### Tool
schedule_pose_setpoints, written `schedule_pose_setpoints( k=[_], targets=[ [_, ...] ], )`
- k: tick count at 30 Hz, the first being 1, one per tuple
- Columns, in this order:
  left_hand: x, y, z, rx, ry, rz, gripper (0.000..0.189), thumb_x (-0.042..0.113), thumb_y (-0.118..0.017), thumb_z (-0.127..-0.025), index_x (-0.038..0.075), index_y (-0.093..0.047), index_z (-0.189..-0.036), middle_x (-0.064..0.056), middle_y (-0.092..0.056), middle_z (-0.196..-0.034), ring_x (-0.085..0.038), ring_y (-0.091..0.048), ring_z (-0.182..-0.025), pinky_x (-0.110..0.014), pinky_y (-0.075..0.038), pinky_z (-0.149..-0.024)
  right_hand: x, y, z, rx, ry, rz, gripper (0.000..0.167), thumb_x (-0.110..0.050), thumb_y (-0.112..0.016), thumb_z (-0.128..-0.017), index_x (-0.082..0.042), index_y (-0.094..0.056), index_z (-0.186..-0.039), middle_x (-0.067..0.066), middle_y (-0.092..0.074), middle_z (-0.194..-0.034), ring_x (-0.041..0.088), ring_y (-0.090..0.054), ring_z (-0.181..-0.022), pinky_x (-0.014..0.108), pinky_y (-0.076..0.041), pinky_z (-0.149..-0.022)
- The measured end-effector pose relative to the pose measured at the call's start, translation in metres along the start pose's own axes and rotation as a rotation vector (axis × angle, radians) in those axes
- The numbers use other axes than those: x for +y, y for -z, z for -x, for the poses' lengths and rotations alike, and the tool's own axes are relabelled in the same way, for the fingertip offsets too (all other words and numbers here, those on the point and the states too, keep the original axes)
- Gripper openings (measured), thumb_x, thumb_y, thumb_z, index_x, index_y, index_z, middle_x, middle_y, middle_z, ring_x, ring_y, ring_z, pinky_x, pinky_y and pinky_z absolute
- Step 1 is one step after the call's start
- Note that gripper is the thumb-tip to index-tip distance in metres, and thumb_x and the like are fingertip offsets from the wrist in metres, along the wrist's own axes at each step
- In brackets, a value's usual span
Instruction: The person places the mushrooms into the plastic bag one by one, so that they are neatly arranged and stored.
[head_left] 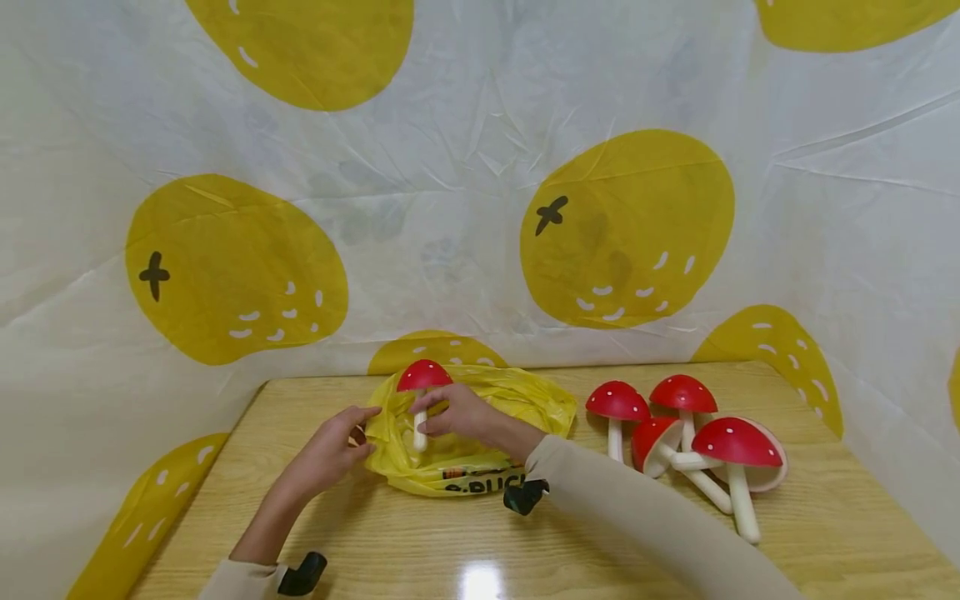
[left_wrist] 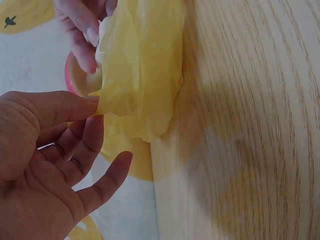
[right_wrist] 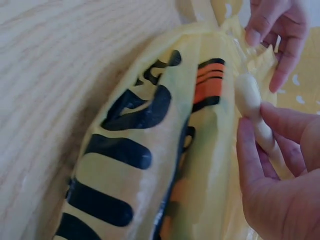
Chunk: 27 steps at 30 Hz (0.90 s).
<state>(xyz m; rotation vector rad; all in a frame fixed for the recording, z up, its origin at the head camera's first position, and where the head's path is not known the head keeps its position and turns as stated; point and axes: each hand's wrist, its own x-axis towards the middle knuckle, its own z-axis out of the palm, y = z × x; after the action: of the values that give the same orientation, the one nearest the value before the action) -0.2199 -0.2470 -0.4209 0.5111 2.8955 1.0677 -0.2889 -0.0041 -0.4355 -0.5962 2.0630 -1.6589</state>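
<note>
A yellow plastic bag (head_left: 525, 400) with black lettering lies open on the table. Its left edge is pinched between the thumb and fingers of my left hand (left_wrist: 55, 135). My right hand (head_left: 461, 414) holds a toy mushroom (head_left: 423, 377) by its white stem (right_wrist: 248, 95), upright over the bag's mouth. The mushroom has a red cap with white dots. In the right wrist view the thumb and fingers close around the stem, right beside the bag's printed side. Part of the cap shows behind the bag in the left wrist view.
Several more red-capped mushrooms (head_left: 737, 442) lie in a cluster on the right of the wooden table (head_left: 420, 550). A white cloth (head_left: 442, 250) printed with yellow fruit hangs behind the table and along its sides.
</note>
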Motion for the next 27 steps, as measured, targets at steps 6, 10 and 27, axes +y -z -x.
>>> schedule_pose_setpoints(
  k=[6, 10, 27],
  targets=[
    [0.0011, -0.0003, -0.0001, 0.002, -0.002, 0.005, 0.051, -0.007, -0.068, -0.091, -0.008, -0.054, -0.14, -0.014, -0.061, -0.115, -0.019, -0.06, -0.09, -0.025, -0.053, -0.069, -0.0026, -0.005, 0.0023, 0.061, 0.059, 0.102, 0.024, 0.001, -0.073, -0.09, -0.001, -0.076, -0.113, 0.011, -0.069, -0.115, 0.018, -0.064, -0.09, 0.031, -0.057, -0.081],
    [0.0009, -0.0002, 0.0002, 0.003, -0.005, 0.004, 0.051, -0.007, -0.069, -0.091, -0.008, -0.054, -0.14, -0.013, -0.06, -0.111, -0.02, -0.06, -0.09, -0.025, -0.053, -0.069, -0.0037, -0.0061, 0.0011, 0.054, 0.082, 0.133, 0.023, 0.0, -0.069, -0.094, -0.001, -0.075, -0.116, 0.011, -0.068, -0.12, 0.019, -0.063, -0.097, 0.03, -0.055, -0.084],
    [-0.0019, -0.0014, -0.0024, 0.005, -0.014, -0.012, 0.051, -0.01, -0.067, -0.09, -0.009, -0.055, -0.139, -0.009, -0.058, -0.104, -0.02, -0.06, -0.089, -0.025, -0.053, -0.068, 0.004, -0.0064, 0.0045, -0.162, 0.013, 0.168, 0.04, -0.007, -0.063, -0.099, -0.004, -0.063, -0.138, 0.007, -0.058, -0.144, 0.017, -0.051, -0.116, 0.03, -0.045, -0.093]
  ],
)
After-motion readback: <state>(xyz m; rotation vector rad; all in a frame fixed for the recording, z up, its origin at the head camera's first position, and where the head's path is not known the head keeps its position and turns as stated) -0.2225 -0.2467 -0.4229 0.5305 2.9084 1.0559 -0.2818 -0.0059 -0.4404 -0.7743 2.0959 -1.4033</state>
